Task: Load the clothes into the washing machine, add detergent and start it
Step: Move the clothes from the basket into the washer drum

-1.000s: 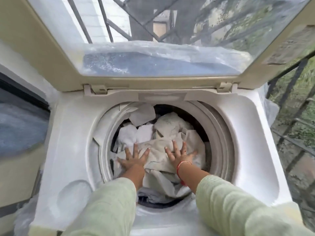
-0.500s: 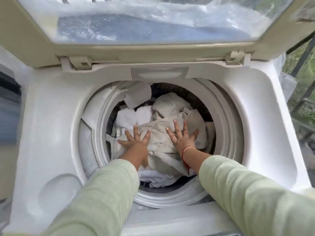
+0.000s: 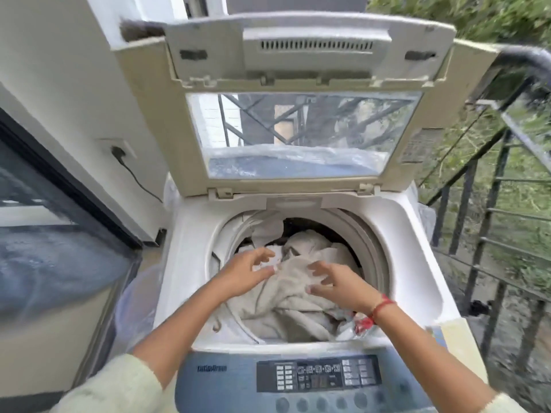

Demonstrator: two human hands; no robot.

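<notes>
The top-loading washing machine (image 3: 399, 231) stands with its lid (image 3: 161, 123) raised upright. Its drum is heaped with pale beige and white clothes (image 3: 298, 296). My left hand (image 3: 244, 274) hovers just over the left side of the pile, fingers loosely curled and holding nothing. My right hand (image 3: 340, 286), a red thread at its wrist, hovers over the right side in the same loose pose, also holding nothing. A small red-and-white item (image 3: 359, 323) lies at the drum's near right edge under my right wrist. No detergent container is in view.
The blue control panel (image 3: 319, 377) with buttons runs along the machine's near edge. A wall socket with a black plug and cord (image 3: 119, 152) is on the left wall above a dark-framed glass door (image 3: 59, 228). A black metal railing (image 3: 474, 210) stands close on the right.
Both hands have lifted off the clothes they were pressing flat and now hover with curled fingers. The view has pulled back and up, bringing the control panel and whole lid into sight.
</notes>
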